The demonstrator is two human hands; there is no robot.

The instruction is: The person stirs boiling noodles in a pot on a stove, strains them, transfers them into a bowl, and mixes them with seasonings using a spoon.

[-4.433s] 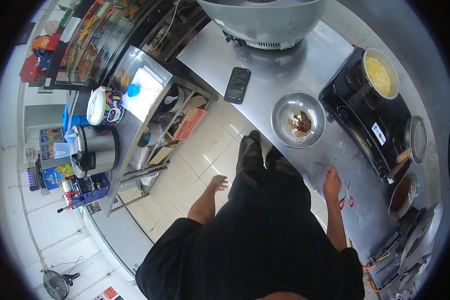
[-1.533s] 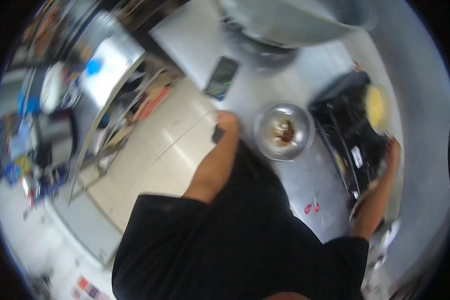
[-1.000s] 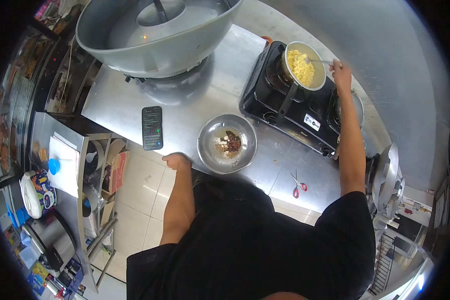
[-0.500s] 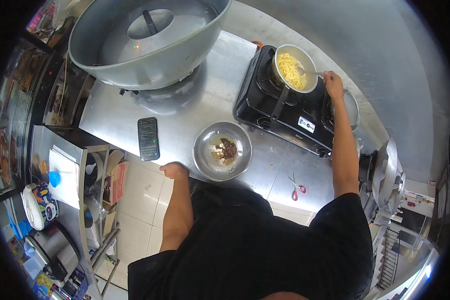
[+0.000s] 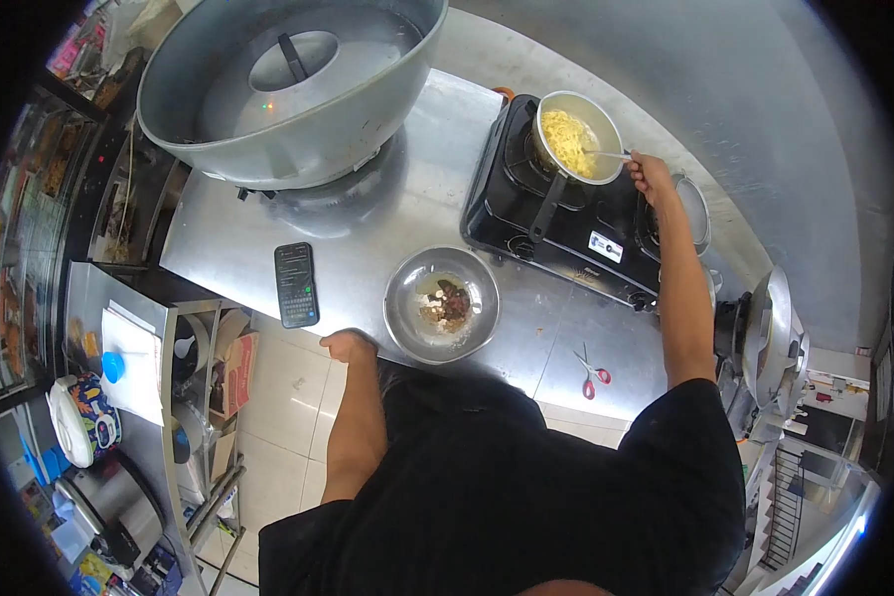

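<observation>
My right hand is closed around the handle of a metal fork or spoon. Its head is sunk in yellow noodles, so I cannot tell which it is. The noodles are in a light saucepan on the black gas stove, its dark handle pointing toward me. My left hand is at the counter's front edge, its fingers mostly hidden from above. Between my arms stands a steel bowl with dark sauce, pale powder and some liquid in it. A dark phone with its screen lit lies nearby.
A very large metal pot with an inner lid takes up the counter's far left. Red-handled scissors lie at the front right. A round strainer or lid sits over the right burner. Lower left is a metal shelf rack.
My right hand has shifted slightly left with the utensil, whose head has gone deeper among the noodles. My left hand stays at the counter edge. The whole view has shifted a little.
</observation>
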